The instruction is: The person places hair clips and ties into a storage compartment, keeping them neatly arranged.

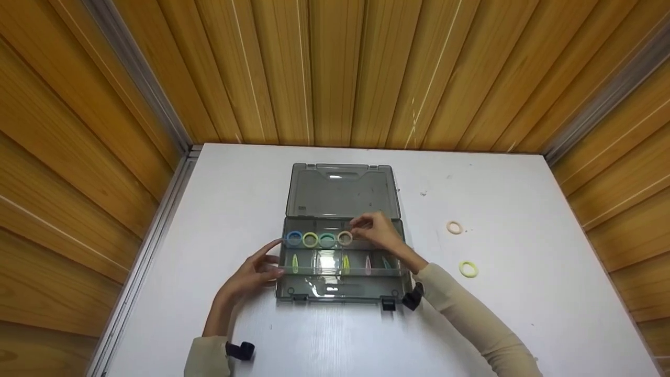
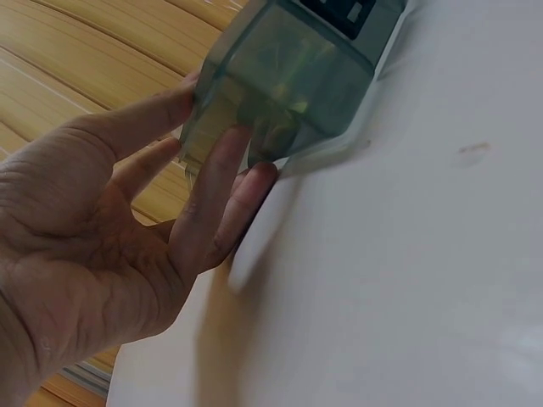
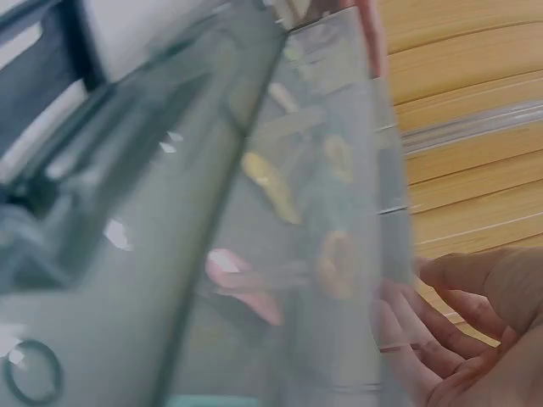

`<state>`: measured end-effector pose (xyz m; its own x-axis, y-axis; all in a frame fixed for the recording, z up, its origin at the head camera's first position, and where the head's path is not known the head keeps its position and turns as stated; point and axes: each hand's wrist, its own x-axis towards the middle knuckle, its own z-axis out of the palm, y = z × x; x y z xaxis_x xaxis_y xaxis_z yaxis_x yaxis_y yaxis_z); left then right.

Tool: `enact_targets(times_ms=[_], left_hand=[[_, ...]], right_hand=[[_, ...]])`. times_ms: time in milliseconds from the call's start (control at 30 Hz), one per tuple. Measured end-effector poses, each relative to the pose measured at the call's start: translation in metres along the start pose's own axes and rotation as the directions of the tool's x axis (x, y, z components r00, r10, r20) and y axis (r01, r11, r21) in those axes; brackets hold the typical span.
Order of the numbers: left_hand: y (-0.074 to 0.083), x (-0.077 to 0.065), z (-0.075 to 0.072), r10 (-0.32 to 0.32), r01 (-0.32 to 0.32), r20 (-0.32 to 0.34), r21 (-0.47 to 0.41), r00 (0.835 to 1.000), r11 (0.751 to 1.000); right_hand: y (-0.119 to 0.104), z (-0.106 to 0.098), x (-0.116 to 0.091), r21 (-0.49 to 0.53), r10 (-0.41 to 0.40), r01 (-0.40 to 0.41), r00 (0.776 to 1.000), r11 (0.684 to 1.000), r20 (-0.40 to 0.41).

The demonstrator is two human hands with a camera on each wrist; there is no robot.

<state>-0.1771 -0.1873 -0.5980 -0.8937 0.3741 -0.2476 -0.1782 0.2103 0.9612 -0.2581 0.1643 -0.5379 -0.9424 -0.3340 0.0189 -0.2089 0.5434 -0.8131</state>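
Observation:
An open translucent grey compartment box [image 1: 335, 289] lies on the table, its lid [image 1: 343, 191] folded back. Blue [image 1: 287, 238], yellow [image 1: 304, 240], green [image 1: 321, 241] and tan [image 1: 338, 240] rings, resembling hair ties, line one row. The row in front contains several slim hair clips, among them a yellow clip [image 1: 345, 264] and a pink clip [image 1: 368, 265]. My left hand [image 1: 250, 272] touches the box's left side with spread fingers. Beside the tan ring, my right hand [image 1: 378, 230] hovers over the back compartments, fingers loosely bent; the right wrist view shows them apart from the rings.
To the right of the box, a peach ring [image 1: 448, 228] and a yellow-green ring [image 1: 461, 270] lie on the white table [image 1: 523, 314]. Wood-look panel walls [image 1: 335, 73] enclose its back and sides. Black latches [image 1: 388, 303] stick out at the box's front edge.

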Motion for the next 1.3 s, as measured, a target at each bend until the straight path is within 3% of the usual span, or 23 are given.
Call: enact_targets(times_ms=[233,400,633,933,1067,1300], left_hand=[[-0.002,0.000,-0.001,-0.036,0.036,0.004,-0.041,0.999,0.999],[-0.002,0.000,-0.002,-0.020,0.021,0.015,-0.047,1.000,0.999],[-0.003,0.000,-0.002,-0.019,0.020,0.021,-0.045,1.000,0.999],[-0.003,0.000,-0.003,-0.014,0.014,0.005,-0.020,1.000,1.000],[-0.002,0.001,-0.001,-0.016,0.016,0.006,-0.018,1.000,1.000],[-0.001,0.002,0.000,-0.018,0.018,-0.001,0.004,1.000,1.000]], right_hand=[[-0.010,-0.035,-0.011,-0.040,-0.019,0.017,0.999,0.999,-0.040],[-0.005,-0.064,-0.021,-0.028,-0.016,0.014,0.997,1.000,-0.076],[0.022,-0.108,-0.046,0.011,0.068,-0.067,0.989,0.998,-0.128],[0.076,-0.159,-0.077,0.028,0.224,-0.222,0.956,0.975,-0.191],[0.094,-0.175,-0.091,0.029,0.282,-0.282,0.946,0.959,-0.162],[0.121,-0.193,-0.116,-0.024,0.374,-0.374,0.927,0.927,-0.001]])
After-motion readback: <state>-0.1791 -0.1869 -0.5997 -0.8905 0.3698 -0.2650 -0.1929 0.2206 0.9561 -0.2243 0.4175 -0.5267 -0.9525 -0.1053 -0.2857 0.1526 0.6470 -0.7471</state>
